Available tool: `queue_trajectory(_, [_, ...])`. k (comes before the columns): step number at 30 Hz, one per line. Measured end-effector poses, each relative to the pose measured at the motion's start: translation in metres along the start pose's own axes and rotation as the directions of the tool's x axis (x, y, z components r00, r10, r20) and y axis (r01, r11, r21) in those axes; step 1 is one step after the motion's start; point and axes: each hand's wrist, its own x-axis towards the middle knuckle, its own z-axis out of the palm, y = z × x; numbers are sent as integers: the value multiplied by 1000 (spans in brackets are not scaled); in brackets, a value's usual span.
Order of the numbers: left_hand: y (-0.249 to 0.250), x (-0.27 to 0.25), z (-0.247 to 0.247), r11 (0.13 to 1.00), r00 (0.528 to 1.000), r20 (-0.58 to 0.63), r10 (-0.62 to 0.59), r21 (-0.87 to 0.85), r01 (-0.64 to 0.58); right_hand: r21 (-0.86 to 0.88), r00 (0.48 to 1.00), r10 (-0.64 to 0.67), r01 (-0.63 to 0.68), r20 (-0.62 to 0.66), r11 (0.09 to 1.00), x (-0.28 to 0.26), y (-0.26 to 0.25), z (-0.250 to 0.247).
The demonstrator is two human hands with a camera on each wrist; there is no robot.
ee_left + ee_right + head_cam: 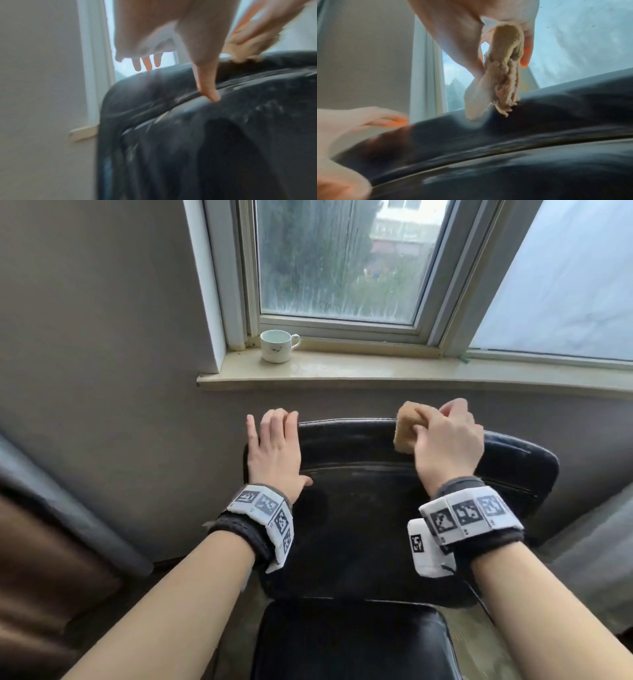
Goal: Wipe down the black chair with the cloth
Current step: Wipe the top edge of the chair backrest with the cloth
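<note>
On the top edge of the black chair (359, 508) backrest, the right hand (445, 443) grips a folded tan cloth (407, 428), thumb and fingers curled round it, its lower edge touching the leather. At nine o'clock from it, the left hand (274, 453) lies flat, fingers straight, on the backrest's corner. The wristbands carry square black-and-white coded markers; no readable writing. The right wrist view shows the cloth's frayed fold (503, 70); the left wrist view shows the thumb (208, 86) pressing a seam. At twelve o'clock, a white cup (277, 345) stands on the windowsill (376, 371).
</note>
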Motion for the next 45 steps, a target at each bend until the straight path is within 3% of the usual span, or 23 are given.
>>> queue_trajectory(2, [25,9,-3,993,993,42,110,-51,-108,23,992,-119,120,-33,993,-2,-26,5])
queue_trajectory(4, [47,12,0,989,991,92,102,-115,-91,-11,975,-222,222,33,975,-5,-49,18])
queue_trajectory(6, [54,10,7,994,996,63,56,-95,-50,-90,945,-324,328,51,941,-9,-61,32])
queue_trajectory(9, [50,7,16,997,999,-2,49,-60,-49,-158,913,-397,407,90,900,-12,-55,42])
queue_trajectory(12, [50,9,17,994,997,-22,68,-79,-70,-95,888,-449,458,104,884,-9,-29,39])
queue_trajectory(15, [51,11,16,996,998,1,60,-62,-60,-5,918,-390,392,63,920,-1,13,26])
queue_trajectory(19, [55,9,13,999,999,23,41,-26,-40,45,986,-140,137,89,990,6,87,-1])
queue_trajectory(22, [69,10,4,999,998,55,39,30,-41,-4,993,-24,25,113,1000,16,116,-11])
queue_trajectory(26, [120,18,3,971,968,72,239,-31,-237,80,980,-192,187,53,979,19,69,2])
queue_trajectory(29, [138,19,12,971,966,91,240,-20,-239,105,963,-243,232,117,967,11,55,13])
queue_trajectory(32, [132,18,17,972,971,56,233,-13,-233,140,979,-191,181,65,973,15,91,9])
queue_trajectory(37, [140,17,20,979,979,28,203,-6,-203,86,994,79,-85,73,993,18,169,-9])
queue_trajectory(40, [142,16,21,986,986,5,166,3,-166,91,974,220,-224,51,970,25,180,-26])
queue_trajectory(45, [140,16,23,986,986,1,166,13,-166,226,995,9,13,-99,974,14,154,2])
